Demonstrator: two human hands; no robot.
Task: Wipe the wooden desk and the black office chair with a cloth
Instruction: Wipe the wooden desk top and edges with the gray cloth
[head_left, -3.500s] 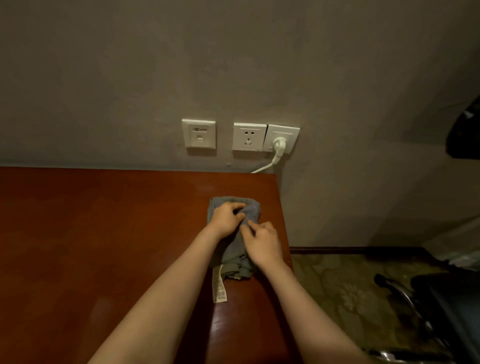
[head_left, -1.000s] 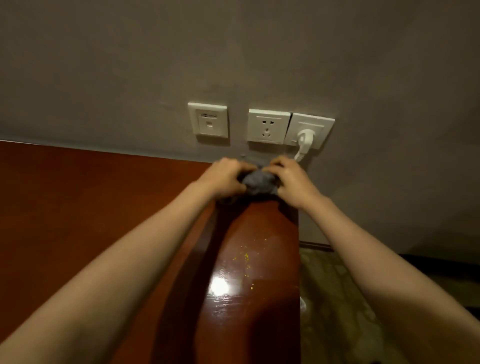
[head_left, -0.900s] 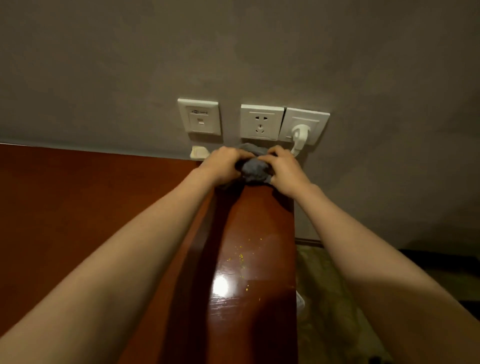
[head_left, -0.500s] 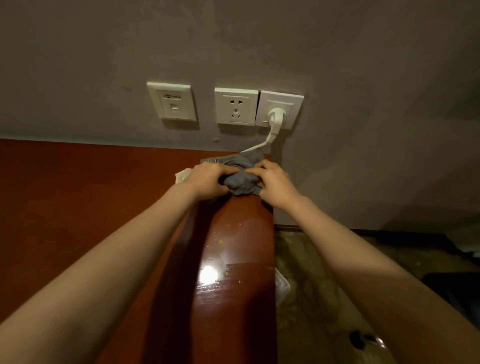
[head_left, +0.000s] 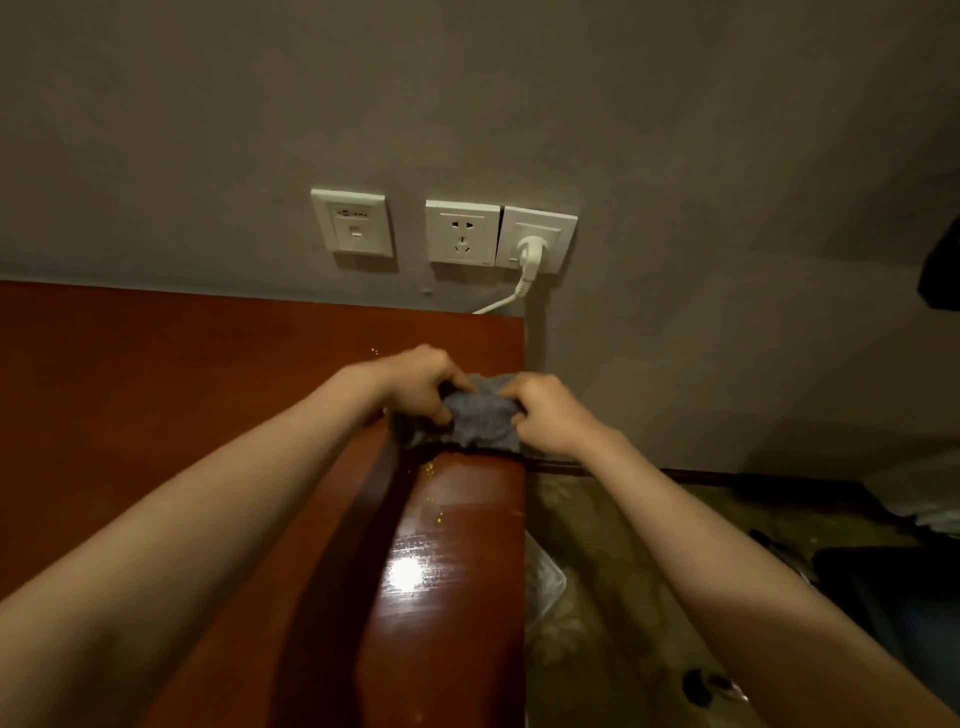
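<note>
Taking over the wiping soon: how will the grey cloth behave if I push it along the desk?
Likely floppy: the cloth is bunched and creased between the left hand and right hand. Probably light: fingers alone crumple it. It should slide easily on the glossy desk, but may bunch further or ride over the crumbs.

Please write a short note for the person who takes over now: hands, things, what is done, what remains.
Left hand and right hand: both grip the bunched grey cloth, one at each side.
Cloth: on the red-brown wooden desk, at its right edge.
Done: cannot tell how much is wiped; yellow crumbs lie on the desk near the cloth.
To do: those crumbs, then the black office chair, untouched at lower right.
</note>
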